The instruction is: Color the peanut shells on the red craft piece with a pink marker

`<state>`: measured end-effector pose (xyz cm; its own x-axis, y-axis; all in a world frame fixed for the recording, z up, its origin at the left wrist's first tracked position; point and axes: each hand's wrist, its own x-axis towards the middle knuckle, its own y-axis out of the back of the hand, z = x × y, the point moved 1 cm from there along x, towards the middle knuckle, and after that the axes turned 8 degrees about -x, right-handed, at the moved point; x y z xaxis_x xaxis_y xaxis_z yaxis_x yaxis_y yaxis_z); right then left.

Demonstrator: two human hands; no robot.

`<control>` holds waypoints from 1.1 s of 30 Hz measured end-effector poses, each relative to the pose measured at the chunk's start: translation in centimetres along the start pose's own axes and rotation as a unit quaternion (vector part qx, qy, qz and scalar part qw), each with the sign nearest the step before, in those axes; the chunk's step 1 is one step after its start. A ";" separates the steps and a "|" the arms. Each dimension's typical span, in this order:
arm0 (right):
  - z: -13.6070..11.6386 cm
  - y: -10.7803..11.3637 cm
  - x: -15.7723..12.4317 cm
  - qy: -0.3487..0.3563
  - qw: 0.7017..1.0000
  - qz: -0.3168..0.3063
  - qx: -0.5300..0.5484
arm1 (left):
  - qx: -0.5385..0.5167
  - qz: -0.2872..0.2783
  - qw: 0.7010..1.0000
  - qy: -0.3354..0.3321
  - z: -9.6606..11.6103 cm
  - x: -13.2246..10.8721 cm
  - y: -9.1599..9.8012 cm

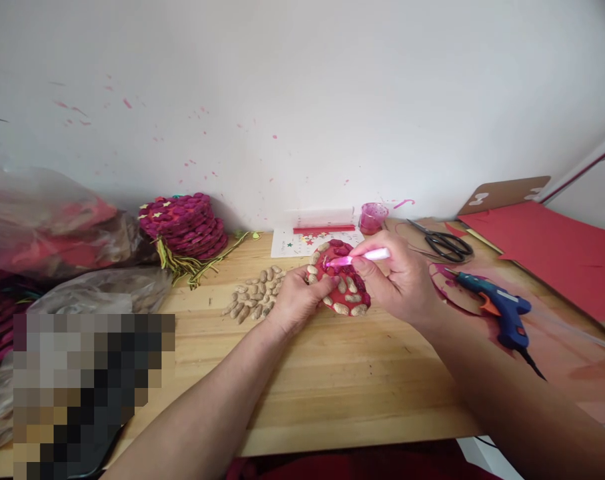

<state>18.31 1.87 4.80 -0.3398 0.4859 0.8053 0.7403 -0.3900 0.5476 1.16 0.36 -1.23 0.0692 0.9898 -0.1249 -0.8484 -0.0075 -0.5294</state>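
My left hand [300,297] grips the left edge of a red disc [343,283] studded with peanuts, which lies on the wooden table [332,373]. My right hand [402,280] pinches a pink-and-white brush [365,257] whose tip touches the upper part of the disc, where some peanuts are painted magenta. A heap of unpainted peanuts [255,300] lies just left of my left hand.
A stack of painted magenta discs [185,223] stands at the back left, beside plastic bags [47,227]. A pink paint cup [372,217], scissors [445,243], a blue glue gun [502,310] and red paper sheets [557,253] are at the right. A white wall is behind.
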 end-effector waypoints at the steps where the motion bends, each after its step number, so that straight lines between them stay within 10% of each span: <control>1: 0.0 0.0 0.0 0.008 1.000 -0.002 0.004 | 0.012 -0.006 1.000 -0.008 -0.1 0.0 0.1; 22: -1.5 1.1 0.4 0.038 0.999 0.019 -0.025 | 0.318 -0.009 0.912 -0.260 0.6 -0.3 0.5; 33: -1.5 1.4 0.8 0.027 0.998 0.031 -0.045 | 0.348 -0.016 0.895 -0.279 0.3 -0.2 0.7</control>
<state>18.20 0.56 6.55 -0.3274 0.4174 0.8477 0.7070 -0.4870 0.5129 0.42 0.25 -1.34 -0.0088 0.9064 0.4223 -0.9853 -0.0798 0.1508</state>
